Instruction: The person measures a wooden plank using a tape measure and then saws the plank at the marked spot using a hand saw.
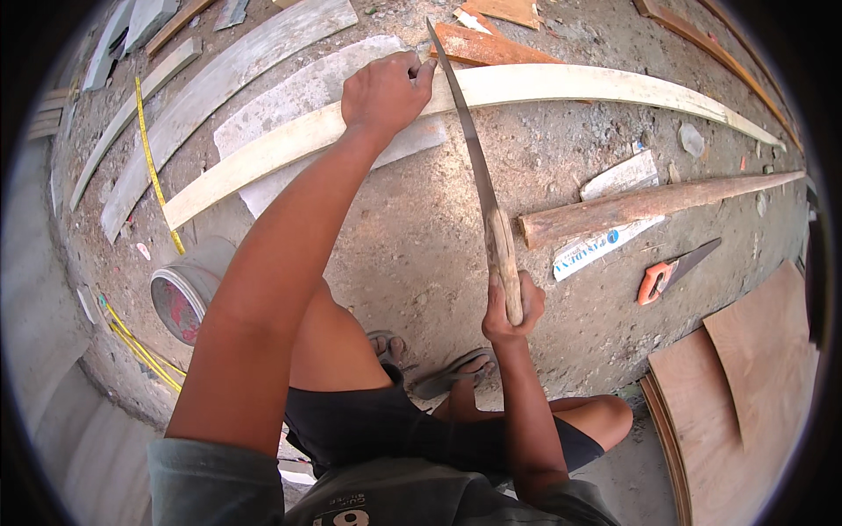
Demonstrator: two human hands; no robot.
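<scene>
A long pale wooden plank [561,84] lies across the ground in front of me, looking bowed in this wide view. My left hand [386,92] is closed on the plank, just left of the saw blade, with its thumb toward the blade. In my right hand [511,307] is the wooden handle of a handsaw [478,162]. Its long blade points away from me and crosses the plank close beside my left hand. Whether the teeth have cut into the wood cannot be made out.
A yellow tape measure [147,149] stretches past the plank's left end, near a white bucket [197,280]. At the right lie a rough timber [649,203], an orange-handled saw [671,272] and plywood sheets [702,386]. Grey boards [219,88] rest at the far left.
</scene>
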